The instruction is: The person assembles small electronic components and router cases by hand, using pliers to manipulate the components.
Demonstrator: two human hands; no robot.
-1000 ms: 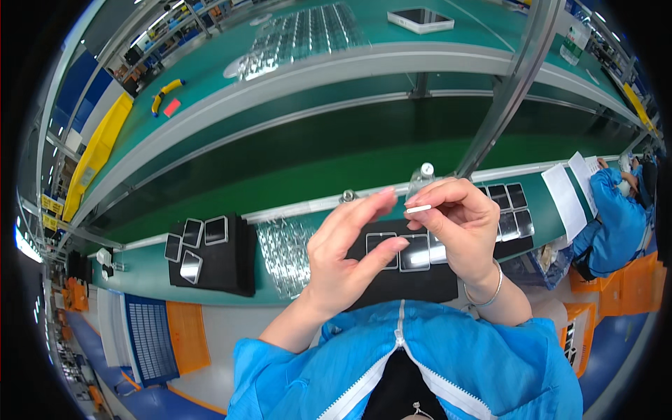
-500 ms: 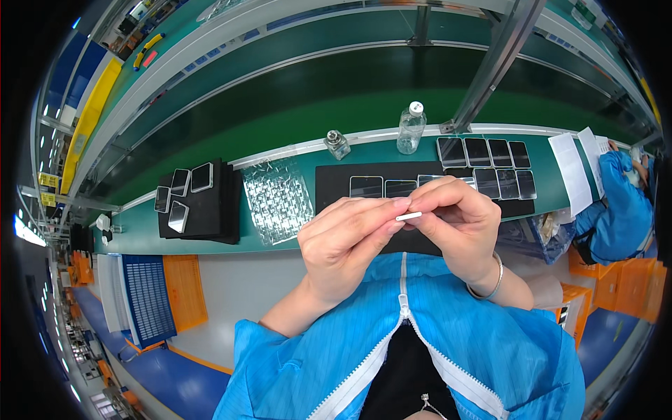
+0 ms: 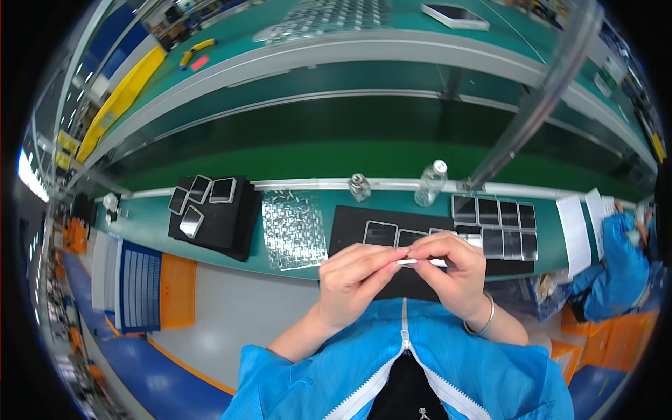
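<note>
Green-topped workbench [image 3: 143, 222] ran the width of the view, w/ a grey metal shelf beam [image 3: 336, 49] overhead. Person in a blue zip jacket [image 3: 301, 381] faced it, both bare hands up nr the bench's front edge. L hand [image 3: 355, 278]: thumb + index pinched tight, no gap visible at the tips, holding one end of a thin white strip [image 3: 407, 262]. R hand [image 3: 453, 274]: same deal, thumb & forefinger closed on the other end, tips v. close to the L hand's; can't tell if they touched. Light-coloured bracelet [image 3: 492, 309] on R wrist. So the strip sat btwn the two sets of fingertips, roughly level, edge-on, partly hidden.

Just beyond the hands: flat black mat [image 3: 348, 225] w/ dark-screened, pale-rimmed rectangular devices [image 3: 380, 233], partly blocked by fingers. More dark rectangular devices [image 3: 488, 211] in two rows, R side. Behind mat: small clear glass jar [image 3: 359, 187], then clear plastic bottle w/ white cap [image 3: 430, 187], upright. L of mat: shiny clear moulded plastic sheet [image 3: 294, 232]; farther L, stack of black sheets [image 3: 240, 232] w/ four white-rimmed devices [image 3: 223, 190] on top. Far R: white paper sheets [image 3: 574, 238], then co-worker's blue sleeve [image 3: 617, 245].
</note>
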